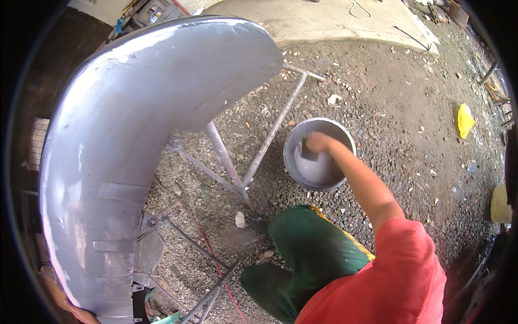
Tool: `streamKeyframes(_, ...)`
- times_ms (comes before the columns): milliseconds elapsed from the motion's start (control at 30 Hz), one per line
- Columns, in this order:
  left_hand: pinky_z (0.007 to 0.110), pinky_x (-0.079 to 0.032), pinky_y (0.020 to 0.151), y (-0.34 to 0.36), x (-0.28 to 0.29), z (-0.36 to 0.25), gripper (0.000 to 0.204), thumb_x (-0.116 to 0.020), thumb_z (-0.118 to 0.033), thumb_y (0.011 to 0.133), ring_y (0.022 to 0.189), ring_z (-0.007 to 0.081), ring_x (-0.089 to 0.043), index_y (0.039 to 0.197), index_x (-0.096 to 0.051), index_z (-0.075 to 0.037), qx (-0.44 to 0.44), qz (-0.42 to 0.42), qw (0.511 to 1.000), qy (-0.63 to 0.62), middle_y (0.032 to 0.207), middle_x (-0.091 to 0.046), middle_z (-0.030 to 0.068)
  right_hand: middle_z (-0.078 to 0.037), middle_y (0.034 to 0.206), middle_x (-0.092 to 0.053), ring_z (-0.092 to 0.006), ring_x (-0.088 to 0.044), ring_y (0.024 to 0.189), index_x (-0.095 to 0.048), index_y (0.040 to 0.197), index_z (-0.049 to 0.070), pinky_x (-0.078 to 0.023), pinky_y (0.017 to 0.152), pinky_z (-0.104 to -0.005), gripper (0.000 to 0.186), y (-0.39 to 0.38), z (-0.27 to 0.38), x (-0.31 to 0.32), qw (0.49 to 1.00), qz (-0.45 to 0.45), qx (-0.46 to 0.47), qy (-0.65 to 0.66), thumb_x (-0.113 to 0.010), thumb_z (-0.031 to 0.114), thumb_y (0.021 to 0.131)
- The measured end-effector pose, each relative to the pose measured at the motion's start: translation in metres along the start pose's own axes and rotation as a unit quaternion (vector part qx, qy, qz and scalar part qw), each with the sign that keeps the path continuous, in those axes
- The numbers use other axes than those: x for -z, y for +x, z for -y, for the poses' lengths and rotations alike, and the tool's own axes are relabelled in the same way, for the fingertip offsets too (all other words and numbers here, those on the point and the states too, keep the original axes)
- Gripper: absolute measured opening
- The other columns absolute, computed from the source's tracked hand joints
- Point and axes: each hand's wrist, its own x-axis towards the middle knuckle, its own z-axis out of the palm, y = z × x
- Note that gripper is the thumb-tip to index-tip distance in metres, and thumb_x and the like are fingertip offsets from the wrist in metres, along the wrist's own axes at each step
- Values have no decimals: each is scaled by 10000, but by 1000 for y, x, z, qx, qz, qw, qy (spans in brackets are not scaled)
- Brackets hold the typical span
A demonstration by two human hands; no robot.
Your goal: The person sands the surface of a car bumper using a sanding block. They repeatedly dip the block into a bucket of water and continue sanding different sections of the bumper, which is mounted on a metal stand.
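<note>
From where I stood, the person's right hand (319, 142) was down inside a round grey bucket (293, 157), its fingers bent closed around a small dark pad (308, 150). The hand was blurred, so I couldn't tell how tightly each finger gripped. The pad hung just under the fingertips, over the cloudy water (322, 171) in the bucket, and I couldn't tell whether it touched the surface. The left hand I couldn't make out, so I can't say how its fingers stood. Well to the left of the right fingers rose a big curved grey panel (124, 102), pale and shiny along its outer edge, and between it and the bucket stood the pipes of a metal stand (275, 129). Gravel (399, 167) spread all round the bucket. Far to the right of the fingers lay a crumpled yellow bag (465, 121), and beyond them, farther from the body, stretched a concrete slab (345, 22). Nearer the body than the fingers were a knee in green trousers (315, 243) and a red sleeve (402, 245).
</note>
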Motion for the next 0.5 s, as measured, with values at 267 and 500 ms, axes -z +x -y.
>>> streamKeyframes(267,400,-379,1110,1,-31,16,658,-318,-551,1041,1300,315,-529,1461,-512,-83,-40,3,999,-12,1453,-542,164,-103,1378,-623,-288,-626,1233,-653,1329,179,-494,1003,-423,394,47,-16,-182,970,42,-205,-124,-504,296,983)
streamKeyframes(500,406,-381,1106,19,-6,30,628,-334,-494,1056,1321,331,-503,1449,-507,-34,-158,-20,981,107,1462,-520,193,-193,1088,-685,-274,-622,1055,-577,1180,-35,-465,930,-436,443,3,5,-64,889,-292,-10,352,-499,369,1015)
